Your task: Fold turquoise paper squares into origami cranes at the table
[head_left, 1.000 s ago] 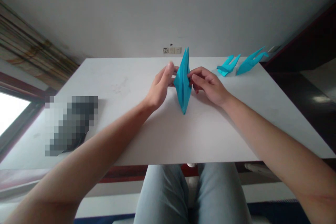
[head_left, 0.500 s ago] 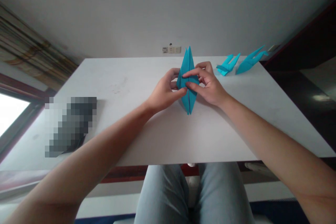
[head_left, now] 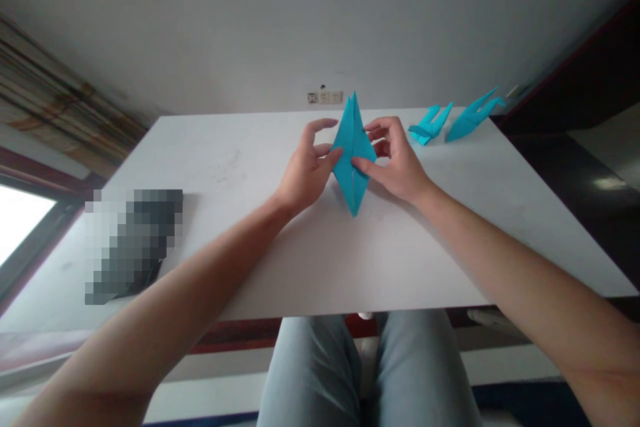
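Note:
A piece of blue folded origami paper (head_left: 353,140), shaped like a long diamond with a crease down its middle, is held upright just above the table. My left hand (head_left: 313,163) grips its left edge, the thumb on the near face and the other fingers beside or behind it. On the right edge, my right hand (head_left: 395,157) pinches the paper, its thumb pressed near the centre crease and its fingers partly behind. The diamond's upper end shows two points close together. What the hidden fingertips touch behind the paper cannot be seen.
Two finished-looking blue paper cranes, a smaller crane (head_left: 430,125) and a larger crane (head_left: 473,121), stand at the back right of the white table (head_left: 240,213). A blurred-out dark object (head_left: 137,243) lies at the left. Wall sockets (head_left: 324,98) sit behind the table.
The paper's near face now lies flatter and more open to view. My right index finger has moved off the front to the right edge, and my left thumb has shifted up and left.

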